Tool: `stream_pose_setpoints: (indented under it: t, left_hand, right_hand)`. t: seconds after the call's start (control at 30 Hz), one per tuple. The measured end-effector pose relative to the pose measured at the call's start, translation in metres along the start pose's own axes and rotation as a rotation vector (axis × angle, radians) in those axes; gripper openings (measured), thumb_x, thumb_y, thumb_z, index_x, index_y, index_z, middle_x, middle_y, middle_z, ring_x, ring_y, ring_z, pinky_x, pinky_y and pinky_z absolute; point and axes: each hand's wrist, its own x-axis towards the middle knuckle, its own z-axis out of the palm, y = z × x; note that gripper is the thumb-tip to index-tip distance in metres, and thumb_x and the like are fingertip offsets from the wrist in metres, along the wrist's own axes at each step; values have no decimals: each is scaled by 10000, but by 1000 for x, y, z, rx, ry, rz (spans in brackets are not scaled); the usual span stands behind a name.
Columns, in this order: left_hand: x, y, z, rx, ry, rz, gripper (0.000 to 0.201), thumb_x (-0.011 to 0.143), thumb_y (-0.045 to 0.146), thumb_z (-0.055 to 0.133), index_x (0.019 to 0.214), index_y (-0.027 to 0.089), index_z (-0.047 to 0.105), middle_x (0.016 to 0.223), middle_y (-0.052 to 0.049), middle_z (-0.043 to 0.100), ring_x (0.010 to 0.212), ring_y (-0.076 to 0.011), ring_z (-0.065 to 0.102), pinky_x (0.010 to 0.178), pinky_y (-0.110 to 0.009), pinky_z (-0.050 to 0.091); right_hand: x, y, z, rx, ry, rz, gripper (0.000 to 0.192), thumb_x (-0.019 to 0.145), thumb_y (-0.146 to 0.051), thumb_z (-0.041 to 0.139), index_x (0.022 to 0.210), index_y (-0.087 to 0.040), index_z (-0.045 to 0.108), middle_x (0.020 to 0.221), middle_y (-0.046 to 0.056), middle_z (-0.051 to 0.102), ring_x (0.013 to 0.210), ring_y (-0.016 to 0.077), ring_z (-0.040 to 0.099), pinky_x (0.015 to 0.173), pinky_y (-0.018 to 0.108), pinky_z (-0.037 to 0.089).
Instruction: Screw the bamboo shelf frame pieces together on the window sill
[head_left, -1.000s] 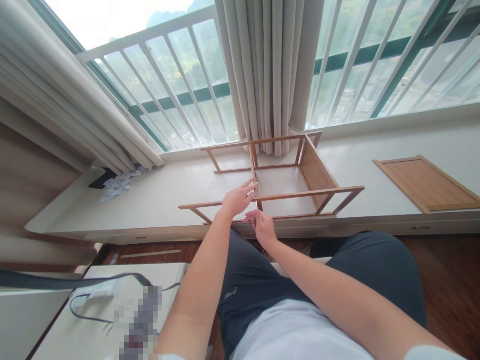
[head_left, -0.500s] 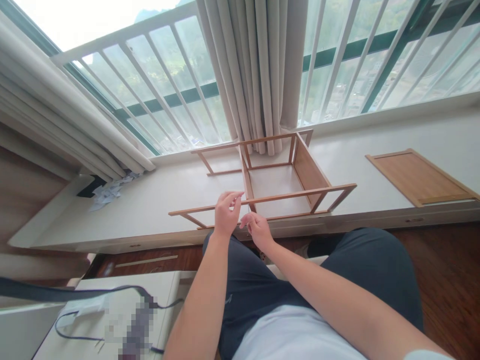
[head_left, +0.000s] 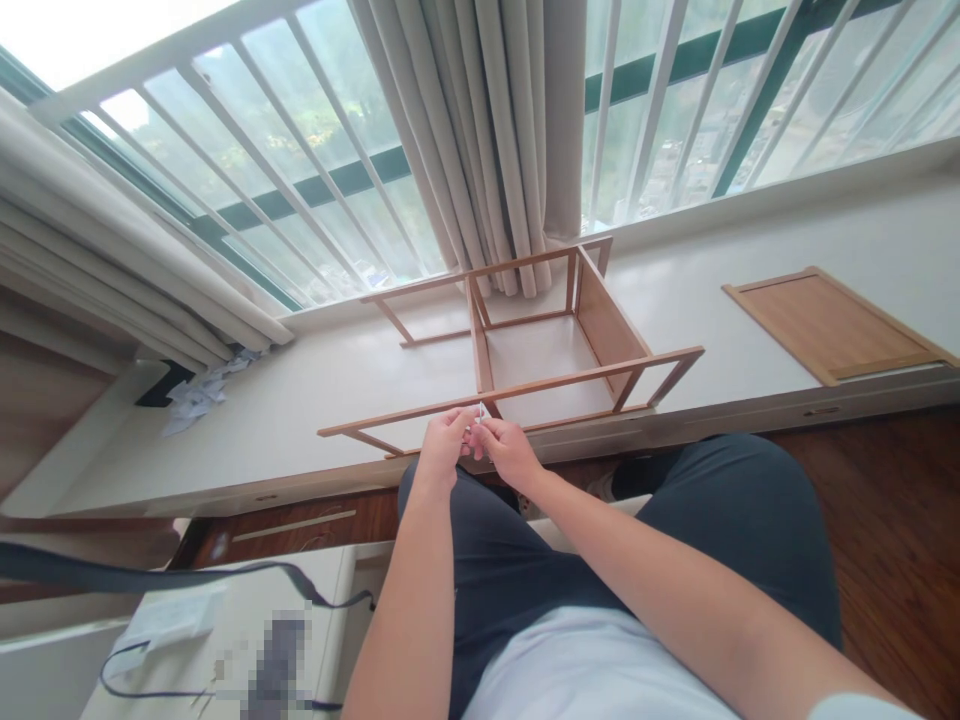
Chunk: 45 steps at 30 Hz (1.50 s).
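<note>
My left hand (head_left: 444, 440) and my right hand (head_left: 511, 455) meet just in front of the near rail of a wooden frame (head_left: 405, 407). Both have their fingers closed in a pinch. A small, thin, silvery piece (head_left: 481, 411) stands up from the fingertips of my right hand; it is too small to tell its kind. Whatever the left fingertips pinch is hidden among the fingers. The frame rests on a white window ledge, with a solid panel (head_left: 611, 320) across its right part and a crosspiece near its middle.
A loose wooden panel (head_left: 832, 325) lies on the white ledge (head_left: 360, 375) to the right. Crumpled papers (head_left: 196, 398) are at the far left. Curtains (head_left: 480, 150) hang behind the frame. A white table (head_left: 315, 570) with a dark strap stands at lower left.
My hands have come together, the left fingers moving down toward the right ones. The thin silvery piece now shows upright between them. The view has shifted slightly; the frame looks unchanged.
</note>
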Motion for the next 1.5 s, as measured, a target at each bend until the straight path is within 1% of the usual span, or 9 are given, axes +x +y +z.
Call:
stream_pose_setpoints:
  t: [0.13,0.27,0.43,0.53,0.67,0.8,1.03,1.3,1.5]
  left_hand:
    - [0,2,2,-3,-21,-34,322,645,439,770,731,152,650,519,31,545,400,-90,507,406,-194,321]
    - [1,1,2,-22,-43,-47,293,640,403,767,708,150,637,489,35,527,406,-94,501,419,-198,340]
    - [-1,5,4,-11,-18,-66,264,633,373,754,682,142,635,499,43,503,433,-63,470,434,-169,320]
    - [-4,6,4,-4,-9,-75,250,623,358,751,696,139,653,509,40,504,467,-72,500,440,-161,313]
    - [-5,4,6,-36,5,-92,254,610,357,759,693,138,662,522,37,511,481,-71,499,449,-162,326]
    - [-3,-1,7,-89,17,-102,290,603,368,775,751,131,699,584,22,555,494,-57,477,455,-159,338]
    - [1,-4,6,-168,8,-93,300,585,361,799,737,131,681,631,21,560,508,-50,464,447,-155,338]
    - [1,-8,6,-185,-5,-101,319,597,371,807,768,126,694,644,13,581,520,-56,486,447,-156,348]
    - [0,-8,8,-187,15,-98,344,595,382,818,782,118,701,646,13,583,524,-54,495,447,-150,358]
  right_hand:
    - [2,1,-4,-41,-22,-7,441,956,-522,499,700,-190,637,634,5,654,632,144,604,662,250,449]
    - [2,-2,-8,-61,-55,-7,424,954,-500,507,705,-185,645,637,9,658,638,146,610,665,246,451]
    - [2,-9,-13,-153,-61,0,403,947,-480,525,713,-185,668,589,-7,622,581,132,554,604,235,406]
    - [1,-12,-16,-217,-69,14,387,939,-465,542,716,-180,681,584,-9,615,590,130,539,585,232,375]
    - [-3,-17,-19,-248,-73,7,384,944,-465,534,745,-180,696,587,-10,606,579,130,517,575,237,357]
    - [-9,-21,-21,-298,-55,-32,356,958,-446,509,780,-190,681,607,-14,593,568,131,494,573,243,345]
    - [-11,-24,-21,-307,-14,-44,329,982,-404,448,813,-200,642,677,3,642,629,145,557,608,238,367]
    - [-13,-22,-21,-334,2,-49,327,986,-402,447,820,-201,645,643,3,623,606,148,547,602,243,365]
    - [-12,-22,-23,-335,-12,-58,326,986,-402,460,821,-188,642,703,14,660,643,141,566,620,238,363]
